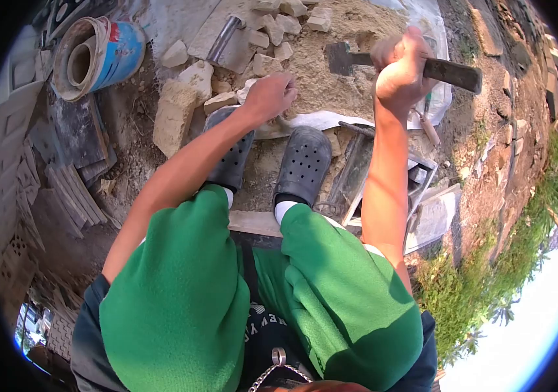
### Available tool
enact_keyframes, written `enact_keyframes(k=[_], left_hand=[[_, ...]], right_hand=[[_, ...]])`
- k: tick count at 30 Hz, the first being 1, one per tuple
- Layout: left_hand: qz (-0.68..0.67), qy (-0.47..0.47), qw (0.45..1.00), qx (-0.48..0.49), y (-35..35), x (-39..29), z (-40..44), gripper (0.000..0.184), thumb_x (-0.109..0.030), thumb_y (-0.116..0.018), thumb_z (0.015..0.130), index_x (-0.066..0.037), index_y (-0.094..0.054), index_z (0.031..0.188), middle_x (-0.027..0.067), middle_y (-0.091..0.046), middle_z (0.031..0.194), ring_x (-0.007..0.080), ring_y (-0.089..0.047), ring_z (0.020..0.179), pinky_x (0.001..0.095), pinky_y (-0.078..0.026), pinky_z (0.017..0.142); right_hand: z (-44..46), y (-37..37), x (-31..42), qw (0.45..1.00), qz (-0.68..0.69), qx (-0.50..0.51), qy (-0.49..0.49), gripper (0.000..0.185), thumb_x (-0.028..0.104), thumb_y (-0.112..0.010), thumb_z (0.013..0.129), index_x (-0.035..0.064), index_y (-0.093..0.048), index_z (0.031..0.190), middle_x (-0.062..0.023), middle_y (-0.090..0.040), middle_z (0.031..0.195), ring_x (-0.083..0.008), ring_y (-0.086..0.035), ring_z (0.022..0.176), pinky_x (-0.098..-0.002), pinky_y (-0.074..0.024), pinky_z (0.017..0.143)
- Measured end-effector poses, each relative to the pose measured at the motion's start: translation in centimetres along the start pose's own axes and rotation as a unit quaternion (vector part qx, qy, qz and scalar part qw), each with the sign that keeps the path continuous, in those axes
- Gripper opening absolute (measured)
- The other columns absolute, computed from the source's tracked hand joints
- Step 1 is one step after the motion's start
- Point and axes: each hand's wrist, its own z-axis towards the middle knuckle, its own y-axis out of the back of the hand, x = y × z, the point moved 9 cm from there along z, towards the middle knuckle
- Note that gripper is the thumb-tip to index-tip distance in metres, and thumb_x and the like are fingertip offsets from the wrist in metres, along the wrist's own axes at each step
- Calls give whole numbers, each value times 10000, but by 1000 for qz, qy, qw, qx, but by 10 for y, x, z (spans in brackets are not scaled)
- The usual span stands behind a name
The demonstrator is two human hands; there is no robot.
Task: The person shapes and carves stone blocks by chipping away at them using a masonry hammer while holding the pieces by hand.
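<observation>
My right hand (402, 64), slightly blurred, is wrapped round a hammer (455, 74). The hammer's dark metal head (339, 59) points left, above a heap of pale sandy rubble (341, 91). My left hand (269, 99) is curled closed just above the stones in front of my shoes; whether anything is inside its fingers is hidden. Near that hand lie broken pale stones (197, 80) and a large tan block (174, 116). A metal cylinder (225, 39) rests on a flat slab beyond the left hand.
A blue and white bucket (122, 55) with a smaller container inside stands at the far left. My grey clogs (304, 160) are close to the stones. A wooden-handled tool (429, 129) and a framed box (422, 171) lie at right. Stacked tiles (75, 196) lean at left.
</observation>
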Motion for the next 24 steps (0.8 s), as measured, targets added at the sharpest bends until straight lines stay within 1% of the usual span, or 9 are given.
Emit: enact_keyframes(k=[1,2,7,8,10,13,18,20,24], left_hand=[[2,-5,1000,-4,0,0,0,215,-223,-677,847,-27,-630,920,159,-656,864,321,-638,784,408,-491,702],[3,-10,1000,-7,0,0,0,212,-222,-677,847,-27,-630,917,157,-657,862,318,-638,778,406,-490,698],[0,6,1000,1,-1,3,-3,210,-220,-680,843,-27,-627,905,152,-657,854,316,-635,758,408,-487,686],[5,8,1000,2,2,3,-1,213,-220,-683,841,-27,-624,906,151,-657,854,317,-635,755,408,-487,684],[-1,11,1000,-3,4,5,-3,212,-216,-684,839,-28,-622,913,150,-656,847,319,-635,755,409,-486,683],[13,7,1000,-3,4,4,-3,226,-224,-691,830,-32,-620,926,151,-647,843,328,-637,772,417,-490,690],[115,-61,991,36,-12,-13,-8,223,-241,-672,845,-39,-622,927,160,-622,861,348,-637,828,453,-502,726],[142,-78,985,64,-26,-10,-8,120,-124,-576,848,-26,-610,908,205,-631,913,386,-638,892,499,-505,767],[151,-65,983,79,-28,-7,-6,117,-84,-536,842,-19,-609,907,214,-636,908,395,-636,897,500,-502,758]], right_hand=[[-1,-2,-22,998,-29,17,52,416,130,-463,951,103,-321,560,3,-320,478,-113,-290,402,-295,-250,418],[-6,4,-67,999,-49,18,-14,416,151,-488,947,54,-442,545,3,-461,481,-91,-401,433,-281,-315,445],[11,-6,-58,998,-18,50,-40,422,156,-519,944,65,-436,540,6,-442,470,-85,-394,422,-273,-324,436],[10,-5,-40,999,-26,37,-21,391,84,-469,958,97,-340,589,20,-291,500,-107,-296,412,-298,-262,425],[18,-3,-6,996,68,45,-28,390,101,-471,963,97,-341,596,16,-269,498,-115,-280,409,-301,-255,428],[19,-7,23,1000,22,12,-10,390,119,-469,969,95,-336,603,11,-274,503,-116,-272,418,-298,-255,434],[-1,-4,-60,999,-26,32,-11,394,123,-467,974,94,-328,607,8,-294,512,-110,-277,440,-301,-247,441],[-2,0,-73,998,-45,33,-20,393,117,-462,976,93,-326,608,6,-299,515,-109,-279,446,-304,-248,445],[-13,-3,-23,998,13,53,-14,397,107,-440,979,100,-315,602,18,-250,510,-102,-223,434,-308,-225,448]])
